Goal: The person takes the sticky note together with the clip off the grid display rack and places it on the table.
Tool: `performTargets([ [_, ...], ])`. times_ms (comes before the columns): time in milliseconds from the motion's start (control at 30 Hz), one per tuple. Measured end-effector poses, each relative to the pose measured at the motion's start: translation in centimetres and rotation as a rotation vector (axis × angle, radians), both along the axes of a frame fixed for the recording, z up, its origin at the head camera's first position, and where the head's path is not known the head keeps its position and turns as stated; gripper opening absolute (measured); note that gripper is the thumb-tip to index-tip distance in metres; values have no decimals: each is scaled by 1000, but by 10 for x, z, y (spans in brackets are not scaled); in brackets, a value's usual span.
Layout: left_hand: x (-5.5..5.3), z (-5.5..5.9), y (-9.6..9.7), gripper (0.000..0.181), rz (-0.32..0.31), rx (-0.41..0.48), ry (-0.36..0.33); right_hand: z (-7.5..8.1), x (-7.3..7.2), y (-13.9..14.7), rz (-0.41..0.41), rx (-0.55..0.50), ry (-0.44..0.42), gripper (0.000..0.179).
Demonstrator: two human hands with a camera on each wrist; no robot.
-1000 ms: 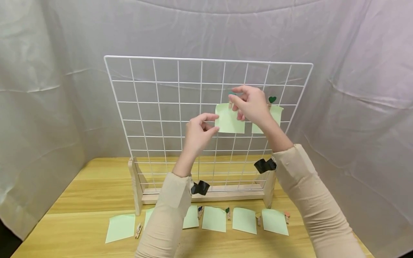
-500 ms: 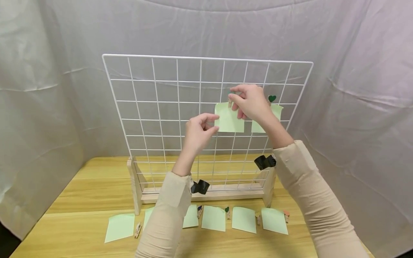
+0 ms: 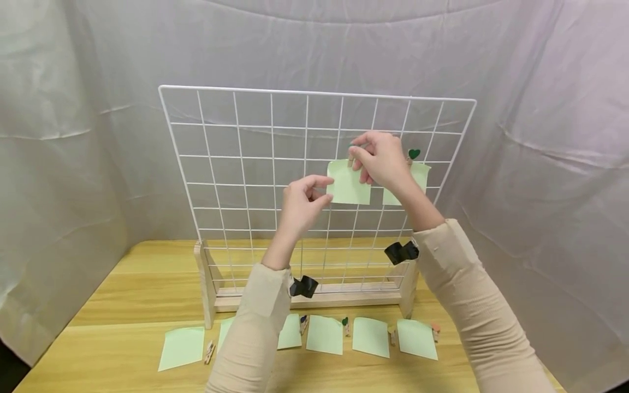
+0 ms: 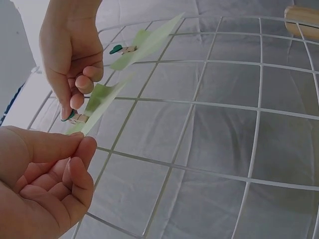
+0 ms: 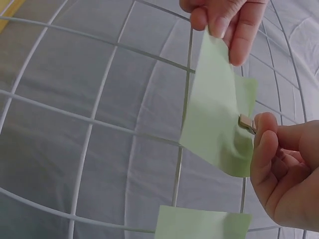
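A pale green paper note (image 3: 346, 188) stands against the white wire grid (image 3: 314, 93). My left hand (image 3: 302, 204) pinches its left edge between thumb and fingertips. At the note's top, my right hand (image 3: 385, 161) pinches a small wooden clothespin (image 5: 245, 122), whose jaws lie over the paper in the right wrist view. Its green ornament (image 4: 68, 115) shows at the right fingertips in the left wrist view. To the right hangs a second green note (image 3: 420, 177), partly hidden by my right hand and held by a clothespin with a dark green heart (image 3: 414, 154).
Wooden feet (image 3: 205, 284) hold the grid up on the wooden table (image 3: 123, 305). In front lies a row of green notes (image 3: 325, 335) with small clothespins (image 3: 209, 352) between them, partly covered by my left sleeve (image 3: 250, 327). Grey cloth (image 3: 314, 49) hangs behind and at the sides.
Both hands keep their hold on the note and the clothespin. The note's right edge has shifted very slightly left, and less of the clothespin's green ornament shows in the head view.
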State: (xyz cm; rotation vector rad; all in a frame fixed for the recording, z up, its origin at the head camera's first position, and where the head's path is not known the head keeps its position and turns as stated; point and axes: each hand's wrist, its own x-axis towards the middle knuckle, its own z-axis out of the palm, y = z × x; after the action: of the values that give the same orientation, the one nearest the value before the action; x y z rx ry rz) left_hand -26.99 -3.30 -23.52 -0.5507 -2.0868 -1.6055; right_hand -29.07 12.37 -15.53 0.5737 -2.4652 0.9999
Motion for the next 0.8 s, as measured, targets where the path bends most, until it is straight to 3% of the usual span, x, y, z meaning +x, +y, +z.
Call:
performTargets([
  [800,2,3,-1,25,2,5,33,-3,-1,-1,35,-124,7,13],
])
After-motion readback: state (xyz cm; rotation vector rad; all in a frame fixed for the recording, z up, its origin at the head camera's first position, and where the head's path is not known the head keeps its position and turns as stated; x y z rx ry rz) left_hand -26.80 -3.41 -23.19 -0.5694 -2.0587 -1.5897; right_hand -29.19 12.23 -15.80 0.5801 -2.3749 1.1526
